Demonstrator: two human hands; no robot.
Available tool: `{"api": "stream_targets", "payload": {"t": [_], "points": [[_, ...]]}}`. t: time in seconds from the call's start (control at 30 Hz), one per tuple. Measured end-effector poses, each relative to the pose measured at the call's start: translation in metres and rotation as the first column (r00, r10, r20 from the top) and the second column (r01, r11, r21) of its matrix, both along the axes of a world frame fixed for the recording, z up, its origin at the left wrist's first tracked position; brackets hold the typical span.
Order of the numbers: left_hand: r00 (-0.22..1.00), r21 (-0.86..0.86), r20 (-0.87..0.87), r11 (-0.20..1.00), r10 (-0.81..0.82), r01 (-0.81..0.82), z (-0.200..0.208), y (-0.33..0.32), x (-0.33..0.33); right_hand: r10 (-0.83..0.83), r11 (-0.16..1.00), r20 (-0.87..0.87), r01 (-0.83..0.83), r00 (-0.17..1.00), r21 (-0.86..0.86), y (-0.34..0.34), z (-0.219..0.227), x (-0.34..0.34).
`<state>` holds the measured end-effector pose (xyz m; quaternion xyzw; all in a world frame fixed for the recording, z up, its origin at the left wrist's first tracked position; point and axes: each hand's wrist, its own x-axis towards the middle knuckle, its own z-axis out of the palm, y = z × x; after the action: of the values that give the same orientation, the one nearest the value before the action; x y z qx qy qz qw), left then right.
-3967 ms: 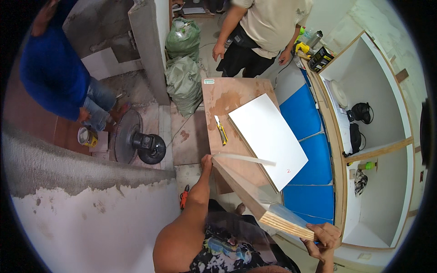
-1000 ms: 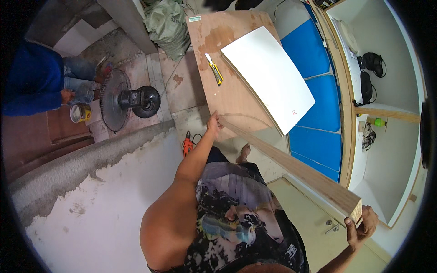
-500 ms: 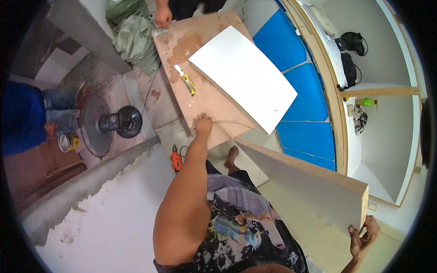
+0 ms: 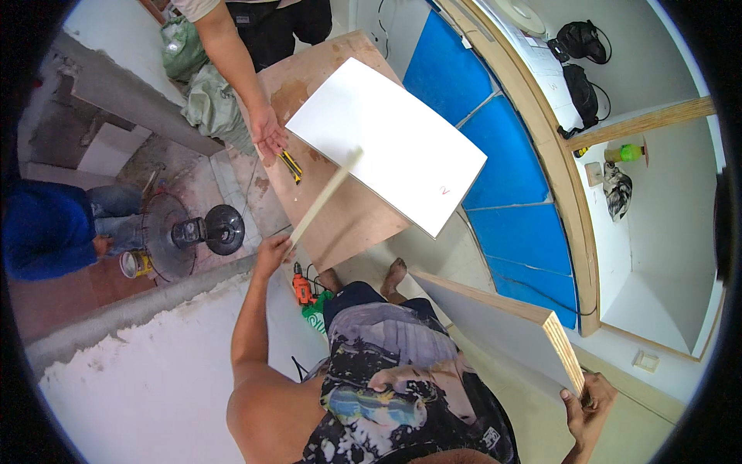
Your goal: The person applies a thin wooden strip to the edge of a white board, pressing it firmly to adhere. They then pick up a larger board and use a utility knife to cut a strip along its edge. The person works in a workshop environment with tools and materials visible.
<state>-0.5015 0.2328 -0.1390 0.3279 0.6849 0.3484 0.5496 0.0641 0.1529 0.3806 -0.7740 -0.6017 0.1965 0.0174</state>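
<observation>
My left hand (image 4: 272, 254) is closed around one end of a thin pale strip (image 4: 323, 198), raised above the near-left edge of a plywood tabletop (image 4: 352, 232). The strip's far end overlaps a white panel (image 4: 390, 139) lying on that table. At the lower right, my right hand (image 4: 591, 402) grips the end of a long board (image 4: 495, 325) with white faces and a bare layered edge. A yellow and black utility knife (image 4: 291, 166) lies beside the white panel. A co-worker's open hand (image 4: 267, 138) reaches to the table next to the knife.
An orange drill (image 4: 301, 286) stands on the floor by my feet. Blue panels (image 4: 518, 166) and an open white cabinet (image 4: 657, 255) line the right. At left are a pedestal fan (image 4: 185, 232), a can (image 4: 135, 264) and a person in blue (image 4: 46, 228). Sacks (image 4: 210, 108) lie behind the table.
My left hand has lifted the strip off the table and drawn it back left. The co-worker's arm has stretched toward the knife, which now sits differently. My right hand still holds the board.
</observation>
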Motion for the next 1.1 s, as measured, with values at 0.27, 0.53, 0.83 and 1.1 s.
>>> {"api": "stream_targets", "payload": {"t": [0.27, 0.53, 0.83, 1.1], "points": [[0.959, 0.132, -0.070, 0.956, 0.273, -0.262, -0.052, 0.226, 0.171, 0.188, 0.930, 0.247, -0.254, 0.951, 0.267, -0.007, -0.024, 0.036], [0.824, 0.293, -0.530, 0.955, 0.201, -0.045, -0.045, 0.264, 0.180, 0.147, 0.988, 0.202, -0.154, 0.968, 0.022, 0.034, 0.011, 0.049], [0.781, 0.806, 0.084, 0.503, -0.619, 0.311, 0.198, 0.120, 0.296, 0.367, 0.913, 0.341, -0.405, 0.866, 0.046, 0.060, 0.052, 0.024], [0.925, 0.742, 0.230, 0.669, -0.301, 0.033, 0.238, 0.054, 0.259, 0.537, 0.799, 0.348, -0.596, 0.769, 0.083, 0.076, 0.072, -0.035]]}}
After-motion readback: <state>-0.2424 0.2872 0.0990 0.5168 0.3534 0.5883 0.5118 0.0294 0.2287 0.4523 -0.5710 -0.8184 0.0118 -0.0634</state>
